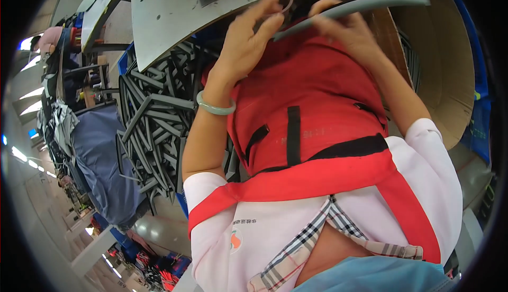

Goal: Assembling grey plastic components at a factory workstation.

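Both my hands are raised in front of my red apron [312, 106]. My right hand [346, 27] grips a long grey foam tube [370, 3] that runs from the middle up to the right. My left hand [248, 40], with a pale green bangle [214, 106] on its wrist, has its bent fingers at the tube's left end. A thin pink loop [288, 3] shows by its fingertips. Motion blur hides whether the left fingers hold the tube or the loop.
A heap of dark grey foam tubes [153, 117] fills a blue bin on my left. A grey metal plate [211, 11] with slots hangs over it. A big cardboard box [450, 80] stands at the right. Blue-grey cloth [100, 159] lies at far left.
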{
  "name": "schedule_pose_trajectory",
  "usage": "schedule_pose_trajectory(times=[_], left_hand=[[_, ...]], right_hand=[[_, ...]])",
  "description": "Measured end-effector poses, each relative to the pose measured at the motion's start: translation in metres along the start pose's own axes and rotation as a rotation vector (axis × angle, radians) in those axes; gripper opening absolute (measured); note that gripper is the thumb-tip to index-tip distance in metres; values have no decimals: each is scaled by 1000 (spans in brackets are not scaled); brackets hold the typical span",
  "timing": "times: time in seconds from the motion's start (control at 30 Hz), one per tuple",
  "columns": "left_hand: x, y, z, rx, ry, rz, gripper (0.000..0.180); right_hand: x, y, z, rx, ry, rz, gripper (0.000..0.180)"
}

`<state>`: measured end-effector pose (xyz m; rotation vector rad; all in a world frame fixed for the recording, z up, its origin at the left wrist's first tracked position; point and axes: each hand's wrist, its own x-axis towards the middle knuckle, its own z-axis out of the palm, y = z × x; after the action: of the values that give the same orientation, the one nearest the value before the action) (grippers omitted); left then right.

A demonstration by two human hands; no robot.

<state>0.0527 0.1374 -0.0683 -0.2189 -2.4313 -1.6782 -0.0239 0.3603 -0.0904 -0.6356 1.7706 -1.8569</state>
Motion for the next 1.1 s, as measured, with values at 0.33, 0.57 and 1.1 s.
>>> schedule_pose_trajectory(times=[0.33,0.57,1.1], left_hand=[[-8,-41,18,449,87,305,21],[-16,-28,1,90,-139,-231,18],[5,47,-89,257,-16,-150,26]], right_hand=[[1,3,-26,554,131,36,30],[-7,-14,-26,448,366,-111,51],[74,-78,41,-1297,-160,-675,31]])
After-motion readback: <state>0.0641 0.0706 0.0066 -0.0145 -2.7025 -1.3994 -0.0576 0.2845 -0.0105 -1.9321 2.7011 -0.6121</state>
